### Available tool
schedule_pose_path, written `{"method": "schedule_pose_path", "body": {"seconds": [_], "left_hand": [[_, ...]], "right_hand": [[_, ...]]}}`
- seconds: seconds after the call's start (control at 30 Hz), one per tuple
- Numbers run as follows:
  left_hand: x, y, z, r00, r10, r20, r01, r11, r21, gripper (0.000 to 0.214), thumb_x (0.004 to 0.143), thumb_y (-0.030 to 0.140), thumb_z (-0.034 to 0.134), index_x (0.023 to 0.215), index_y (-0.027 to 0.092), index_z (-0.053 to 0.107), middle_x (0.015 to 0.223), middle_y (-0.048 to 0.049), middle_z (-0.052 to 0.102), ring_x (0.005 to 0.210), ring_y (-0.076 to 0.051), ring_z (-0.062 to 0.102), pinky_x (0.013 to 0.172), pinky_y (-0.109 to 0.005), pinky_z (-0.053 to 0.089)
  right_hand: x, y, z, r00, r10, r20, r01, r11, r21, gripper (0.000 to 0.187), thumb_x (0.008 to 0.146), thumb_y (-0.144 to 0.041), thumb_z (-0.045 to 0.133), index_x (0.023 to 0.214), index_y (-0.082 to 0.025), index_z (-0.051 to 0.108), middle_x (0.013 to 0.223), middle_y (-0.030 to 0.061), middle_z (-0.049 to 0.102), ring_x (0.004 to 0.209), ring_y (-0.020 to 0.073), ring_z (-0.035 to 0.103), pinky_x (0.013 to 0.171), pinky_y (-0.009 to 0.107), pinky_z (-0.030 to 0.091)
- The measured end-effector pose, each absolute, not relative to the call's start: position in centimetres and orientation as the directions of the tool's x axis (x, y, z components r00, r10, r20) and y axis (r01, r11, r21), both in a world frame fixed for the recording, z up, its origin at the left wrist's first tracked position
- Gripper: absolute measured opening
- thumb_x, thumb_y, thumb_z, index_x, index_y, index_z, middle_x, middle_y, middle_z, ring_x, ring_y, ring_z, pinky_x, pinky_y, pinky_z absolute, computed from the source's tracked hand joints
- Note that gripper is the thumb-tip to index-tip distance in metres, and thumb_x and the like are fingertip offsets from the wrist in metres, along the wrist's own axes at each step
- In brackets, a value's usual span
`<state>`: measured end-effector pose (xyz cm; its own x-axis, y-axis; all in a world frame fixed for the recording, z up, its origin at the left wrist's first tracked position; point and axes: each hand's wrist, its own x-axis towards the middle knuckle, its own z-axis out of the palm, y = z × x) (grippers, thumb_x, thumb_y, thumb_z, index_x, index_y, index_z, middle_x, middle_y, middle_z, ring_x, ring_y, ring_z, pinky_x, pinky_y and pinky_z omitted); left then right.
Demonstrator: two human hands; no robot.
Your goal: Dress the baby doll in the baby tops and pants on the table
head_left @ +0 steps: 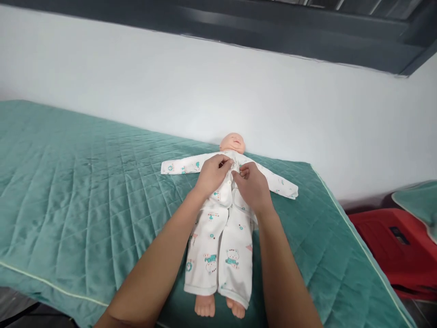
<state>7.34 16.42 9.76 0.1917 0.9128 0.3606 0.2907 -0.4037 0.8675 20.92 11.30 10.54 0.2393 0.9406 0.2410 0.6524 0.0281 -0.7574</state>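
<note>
A baby doll point(232, 142) lies on its back, its head toward the wall and its bare feet toward me. It wears a white printed shirt point(223, 193), the sleeves spread out to both sides, and matching printed pants point(208, 246). At the upper chest, my left hand point(215, 172) pinches one front edge of the shirt. Just beside it, the fingers of my right hand point(251, 182) are closed on the other front edge. A small button shows lower on the shirt front, where the two edges hang slightly apart. My fingertips partly hide the fabric they grip.
A green quilted cover point(85, 196) spreads under the doll, with a pale piped edge. Behind it rises a white wall point(205, 86) below a dark window frame point(218, 27). A red plastic object point(396, 246) stands beyond the right edge, partly under green cloth point(418, 205).
</note>
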Motion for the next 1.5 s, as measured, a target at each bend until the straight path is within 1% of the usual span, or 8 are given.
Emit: {"method": "schedule_pose_path", "body": {"seconds": [0.13, 0.27, 0.47, 0.6, 0.77, 1.03, 1.23, 1.5], "left_hand": [[7.1, 15.7, 8.9, 0.217, 0.921, 0.324, 0.274, -0.376, 0.885, 0.012, 0.086, 0.027, 0.058, 0.089, 0.019, 0.067, 0.081, 0.0003, 0.064, 0.074, -0.014, 0.056, 0.071, -0.025, 0.043], [6.7, 16.0, 9.1, 0.221, 0.939, 0.264, 0.257, -0.317, 0.913, 0.008, 0.082, 0.024, 0.061, 0.087, 0.019, 0.063, 0.084, -0.0005, 0.065, 0.075, -0.013, 0.057, 0.07, -0.025, 0.044], [6.2, 17.2, 9.6, 0.301, 0.919, 0.256, 0.268, -0.339, 0.902, 0.011, 0.081, 0.027, 0.067, 0.088, 0.019, 0.065, 0.09, -0.0015, 0.067, 0.076, -0.013, 0.058, 0.07, -0.026, 0.045], [6.3, 17.5, 9.8, 0.333, 0.899, 0.285, 0.286, -0.385, 0.878, 0.006, 0.082, 0.025, 0.065, 0.081, 0.02, 0.065, 0.082, -0.0003, 0.067, 0.074, -0.014, 0.058, 0.071, -0.027, 0.045], [6.5, 17.2, 10.2, 0.273, 0.926, 0.262, 0.325, -0.345, 0.881, 0.009, 0.083, 0.027, 0.064, 0.078, 0.02, 0.065, 0.076, -0.0003, 0.068, 0.068, -0.014, 0.059, 0.07, -0.029, 0.045], [6.9, 16.7, 10.6, 0.282, 0.933, 0.223, 0.083, -0.255, 0.963, 0.016, 0.086, 0.033, 0.062, 0.078, 0.019, 0.062, 0.063, 0.0009, 0.061, 0.057, -0.012, 0.053, 0.056, -0.025, 0.039], [6.8, 16.2, 11.3, 0.331, 0.927, 0.176, 0.093, -0.217, 0.972, 0.011, 0.084, 0.027, 0.064, 0.083, 0.017, 0.067, 0.065, 0.002, 0.061, 0.058, -0.009, 0.053, 0.058, -0.022, 0.038], [6.5, 16.6, 10.8, 0.379, 0.91, 0.17, 0.073, -0.212, 0.974, 0.011, 0.083, 0.025, 0.065, 0.086, 0.015, 0.07, 0.068, 0.0005, 0.063, 0.065, -0.011, 0.059, 0.061, -0.023, 0.04]], "right_hand": [[21.3, 10.5, 8.7, 0.292, 0.93, 0.224, 0.407, 0.092, -0.909, 0.02, 0.082, -0.038, 0.063, 0.094, -0.023, 0.059, 0.09, 0.0017, 0.065, 0.078, 0.0167, 0.059, 0.076, 0.032, 0.046], [21.9, 10.7, 7.9, 0.301, 0.931, 0.206, 0.25, 0.132, -0.959, 0.02, 0.08, -0.036, 0.067, 0.093, -0.021, 0.065, 0.089, 0.0018, 0.067, 0.082, 0.0166, 0.062, 0.08, 0.031, 0.048], [21.7, 11.3, 8.1, 0.345, 0.917, 0.198, 0.275, 0.103, -0.956, 0.021, 0.079, -0.039, 0.069, 0.092, -0.022, 0.068, 0.088, 0.0024, 0.069, 0.079, 0.0165, 0.062, 0.077, 0.031, 0.049], [21.6, 11.7, 8.4, 0.366, 0.906, 0.213, 0.337, 0.084, -0.938, 0.02, 0.078, -0.039, 0.071, 0.089, -0.022, 0.068, 0.083, 0.0013, 0.068, 0.075, 0.0162, 0.06, 0.076, 0.031, 0.048], [22.2, 12.2, 8.8, 0.315, 0.937, 0.154, 0.258, 0.071, -0.964, 0.018, 0.076, -0.038, 0.071, 0.083, -0.021, 0.069, 0.081, 0.001, 0.068, 0.074, 0.0161, 0.059, 0.07, 0.029, 0.046], [21.6, 12.3, 9.9, 0.309, 0.936, 0.168, 0.142, 0.13, -0.981, 0.019, 0.076, -0.038, 0.071, 0.086, -0.021, 0.072, 0.089, 0.0021, 0.071, 0.081, 0.0179, 0.062, 0.071, 0.03, 0.047], [21.1, 12.3, 9.4, 0.31, 0.932, 0.188, 0.119, 0.159, -0.98, 0.022, 0.075, -0.038, 0.074, 0.088, -0.02, 0.073, 0.087, 0.0022, 0.072, 0.082, 0.0177, 0.064, 0.077, 0.031, 0.048], [21.9, 12.1, 9.2, 0.227, 0.966, 0.124, 0.091, 0.106, -0.99, 0.027, 0.074, -0.038, 0.078, 0.093, -0.02, 0.071, 0.082, 0.0, 0.067, 0.073, 0.0132, 0.058, 0.068, 0.027, 0.045]]}}
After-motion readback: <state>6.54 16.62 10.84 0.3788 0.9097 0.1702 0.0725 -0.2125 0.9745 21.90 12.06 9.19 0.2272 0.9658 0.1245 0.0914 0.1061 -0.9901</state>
